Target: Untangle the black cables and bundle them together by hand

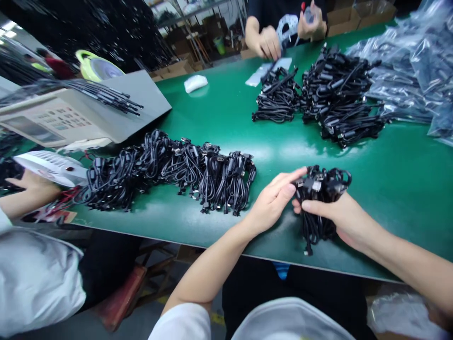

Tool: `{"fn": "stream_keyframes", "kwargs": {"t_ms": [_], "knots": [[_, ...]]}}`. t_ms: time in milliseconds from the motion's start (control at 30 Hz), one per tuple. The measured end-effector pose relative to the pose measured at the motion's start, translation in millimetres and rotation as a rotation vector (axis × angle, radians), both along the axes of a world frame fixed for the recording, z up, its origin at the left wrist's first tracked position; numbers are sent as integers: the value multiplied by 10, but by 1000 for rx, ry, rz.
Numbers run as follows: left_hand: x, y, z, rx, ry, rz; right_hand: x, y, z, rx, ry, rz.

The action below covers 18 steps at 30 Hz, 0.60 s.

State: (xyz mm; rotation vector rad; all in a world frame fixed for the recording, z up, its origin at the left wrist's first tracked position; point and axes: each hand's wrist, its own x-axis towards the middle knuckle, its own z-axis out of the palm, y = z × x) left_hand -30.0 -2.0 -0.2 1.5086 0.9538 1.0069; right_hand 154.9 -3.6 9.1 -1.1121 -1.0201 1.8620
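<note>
1. Head view: my right hand (339, 219) clamps the cable bundle (320, 189) over the near edge of the table (389, 189).
2. My left hand (272, 203), fingers outstretched, touches its plugs.
3. I judge a firm grip keeps the loops together.

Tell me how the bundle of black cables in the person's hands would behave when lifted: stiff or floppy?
Probably floppy: the bundle of black cables sags around the right hand, and a loose end trails onto the green table. Likely light for its bulk, since one hand seems to carry it. Unlikely to roll; loops may slip apart.
</note>
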Motion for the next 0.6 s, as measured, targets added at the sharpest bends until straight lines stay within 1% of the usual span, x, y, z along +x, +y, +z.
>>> {"fn": "stream_keyframes", "kwargs": {"t_ms": [100, 133, 167, 233, 267, 300, 367, 433, 533, 600], "knots": [[40, -20, -41, -127, -158, 3, 61, 148, 19, -29, 35, -214], [53, -31, -42, -186, -176, -20, 100, 203, 32, -31, 33, -290], [65, -44, -36, -247, -168, -63, 145, 253, 47, -26, 30, -353], [93, -73, -14, -356, -118, -170, 229, 326, 79, 7, 36, -429], [109, -89, -4, -385, -97, -207, 260, 345, 94, 25, 43, -447], [129, -105, 0, -387, -77, -219, 279, 352, 107, 41, 53, -456], [171, -141, -6, -306, -20, -176, 283, 336, 123, 58, 84, -452], [208, -177, -27, -147, 95, -98, 258, 300, 127, 60, 112, -418], [234, -220, -50, 111, 332, 25, 220, 254, 119, 59, 113, -354], [232, -233, -45, 229, 442, 97, 210, 246, 112, 49, 100, -343]]}}
